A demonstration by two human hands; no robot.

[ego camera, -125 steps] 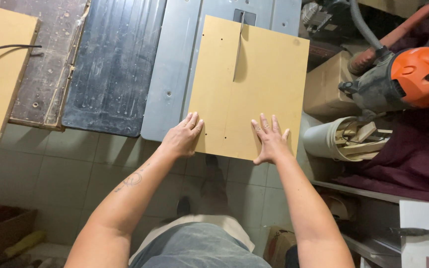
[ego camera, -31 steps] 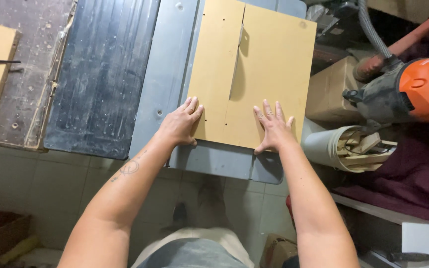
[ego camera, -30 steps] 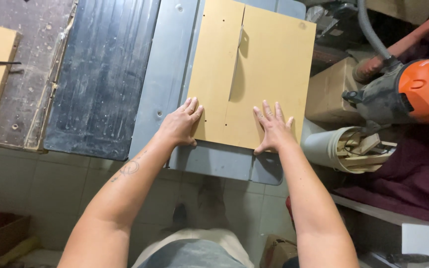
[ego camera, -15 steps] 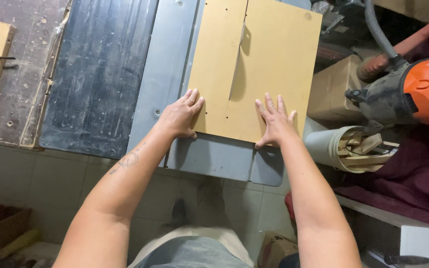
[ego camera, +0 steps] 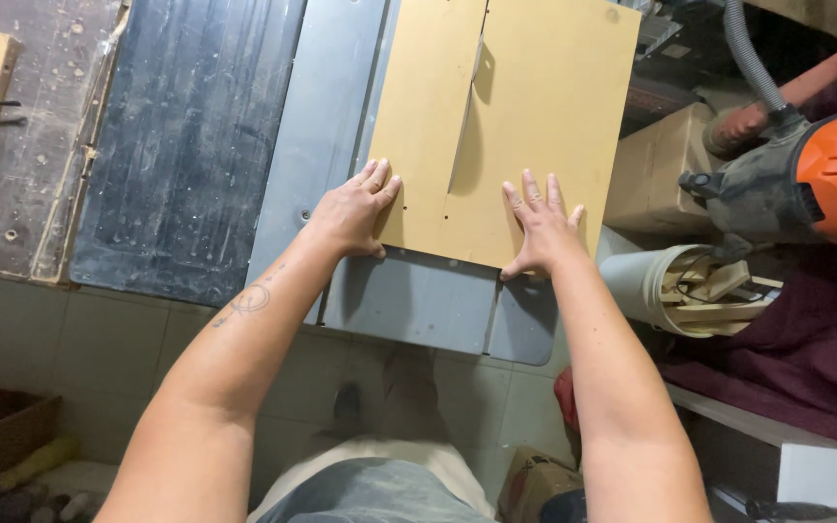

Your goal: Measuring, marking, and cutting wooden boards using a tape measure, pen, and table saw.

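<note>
Tan fibreboard, one panel (ego camera: 525, 116), lies flat on the grey saw table (ego camera: 409, 300), its near edge short of the table's near edge, its long axis running away from the person with a single slot cut lengthwise. Left hand (ego camera: 356, 208) and right hand (ego camera: 540, 228), two in all, press down on its near corners, fingers spread flat and gripping nothing.

Board (ego camera: 525, 126) on saw table (ego camera: 418, 300), bucket of offcuts (ego camera: 680, 291) at right, vacuum (ego camera: 816, 179) behind it.
</note>
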